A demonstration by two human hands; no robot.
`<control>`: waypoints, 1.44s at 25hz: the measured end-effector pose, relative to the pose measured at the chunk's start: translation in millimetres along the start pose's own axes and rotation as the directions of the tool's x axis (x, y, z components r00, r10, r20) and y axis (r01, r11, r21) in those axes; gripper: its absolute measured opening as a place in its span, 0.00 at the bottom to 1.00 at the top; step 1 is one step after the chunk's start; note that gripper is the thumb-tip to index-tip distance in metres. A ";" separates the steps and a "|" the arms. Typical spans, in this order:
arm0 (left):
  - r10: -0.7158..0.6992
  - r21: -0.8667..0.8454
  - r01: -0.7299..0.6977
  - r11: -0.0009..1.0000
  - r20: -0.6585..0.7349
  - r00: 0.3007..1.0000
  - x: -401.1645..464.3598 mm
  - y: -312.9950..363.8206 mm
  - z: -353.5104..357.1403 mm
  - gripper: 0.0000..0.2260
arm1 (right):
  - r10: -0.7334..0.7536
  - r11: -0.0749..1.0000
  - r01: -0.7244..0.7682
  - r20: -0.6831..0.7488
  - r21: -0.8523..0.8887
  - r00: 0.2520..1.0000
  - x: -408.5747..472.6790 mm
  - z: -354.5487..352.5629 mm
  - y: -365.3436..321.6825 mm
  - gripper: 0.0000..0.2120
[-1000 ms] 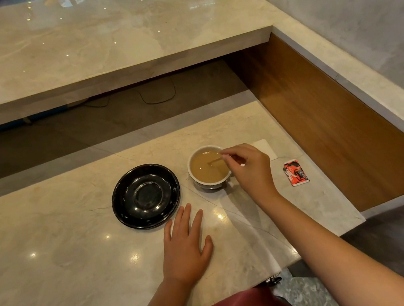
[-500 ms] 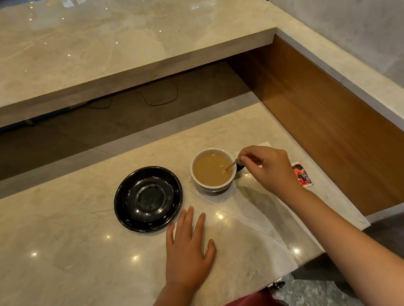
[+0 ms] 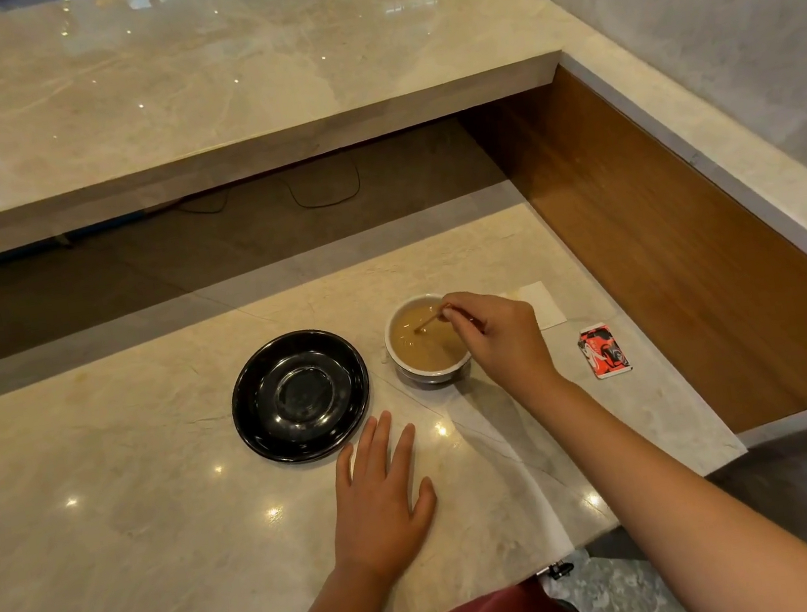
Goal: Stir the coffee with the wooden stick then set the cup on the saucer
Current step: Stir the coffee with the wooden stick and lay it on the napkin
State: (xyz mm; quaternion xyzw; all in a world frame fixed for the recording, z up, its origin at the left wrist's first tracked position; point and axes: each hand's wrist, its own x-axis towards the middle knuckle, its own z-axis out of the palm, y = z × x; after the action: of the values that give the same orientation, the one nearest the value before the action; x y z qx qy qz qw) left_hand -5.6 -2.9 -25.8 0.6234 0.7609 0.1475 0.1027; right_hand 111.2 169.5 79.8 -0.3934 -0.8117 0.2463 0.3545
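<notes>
A white cup point(image 3: 401, 358) of light brown coffee stands on the marble counter point(image 3: 136, 525). My right hand point(image 3: 501, 336) hovers over the cup's right rim and pinches a thin wooden stick point(image 3: 430, 320), whose lower end dips into the coffee. A glossy black saucer point(image 3: 300, 395) lies bare just left of the cup, a small gap between them. My left hand point(image 3: 382, 500) rests flat on the counter in front of the saucer, fingers spread, holding nothing.
A white paper napkin point(image 3: 544, 304) lies behind my right hand. A red and white packet point(image 3: 603, 350) sits to the right, near a wooden side panel point(image 3: 696, 264). A raised marble ledge point(image 3: 206, 100) overhangs the back of the counter.
My right hand has swung the stick around inside the cup, from the right rim back toward the far middle. The left hand, cup and saucer stayed put.
</notes>
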 end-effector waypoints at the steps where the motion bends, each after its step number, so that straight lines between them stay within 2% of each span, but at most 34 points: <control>1: 0.005 -0.004 -0.005 1.000 -0.003 1.000 0.1 0.0 -0.2 0.26 | -0.022 0.999 0.022 0.002 -0.028 1.000 2.2 -1.7 2.4 0.06; 6: 0.011 -0.008 -0.012 1.000 -0.007 1.000 0.0 -0.3 -0.2 0.25 | -0.117 0.974 0.128 0.071 -0.186 0.991 2.2 -19.9 14.7 0.05; 9: 0.014 -0.010 -0.014 1.000 -0.014 1.000 0.3 -0.8 0.2 0.25 | -0.136 0.968 0.157 0.117 -0.195 0.984 -2.3 -28.6 13.8 0.04; 13: 0.016 0.003 -0.016 1.000 -0.008 1.000 0.7 -0.5 0.8 0.26 | 0.009 1.000 -0.007 0.106 -0.020 0.994 -8.2 -27.7 6.6 0.04; 15: 0.014 0.010 -0.013 1.000 -0.008 1.000 1.0 -1.3 1.7 0.26 | 0.115 0.986 -0.127 0.111 0.105 0.987 -8.6 -20.6 2.0 0.04; 17: 0.010 0.013 -0.010 1.000 -0.008 1.000 1.0 -1.9 2.6 0.26 | 0.167 0.966 -0.188 0.125 0.179 0.978 -7.2 -12.0 -1.5 0.05; 20: 0.007 0.009 -0.007 1.000 -0.004 1.000 1.0 -2.3 3.1 0.26 | 0.181 0.961 -0.198 0.101 0.194 0.978 -1.4 -1.5 -2.9 0.06; 24: 0.015 -0.008 -0.015 1.000 -0.006 1.000 0.5 -1.4 1.9 0.26 | 0.165 0.982 -0.164 0.000 0.096 0.986 5.1 -4.0 9.7 0.06; 28: 0.012 -0.001 -0.012 1.000 -0.002 1.000 0.5 -0.7 0.5 0.26 | 0.234 0.964 -0.225 -0.048 0.141 0.971 1.7 -16.0 25.7 0.07; 36: 0.018 0.002 -0.018 1.000 -0.001 1.000 0.8 0.7 -2.0 0.26 | 0.309 0.924 -0.307 0.029 0.229 0.951 -19.8 -25.1 24.6 0.07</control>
State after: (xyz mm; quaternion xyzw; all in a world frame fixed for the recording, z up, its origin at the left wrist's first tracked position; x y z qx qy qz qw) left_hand -5.8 -2.2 -23.7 0.6302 0.7556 0.1480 0.1003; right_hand 150.6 170.4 71.3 -0.4729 -0.7045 0.3899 0.3578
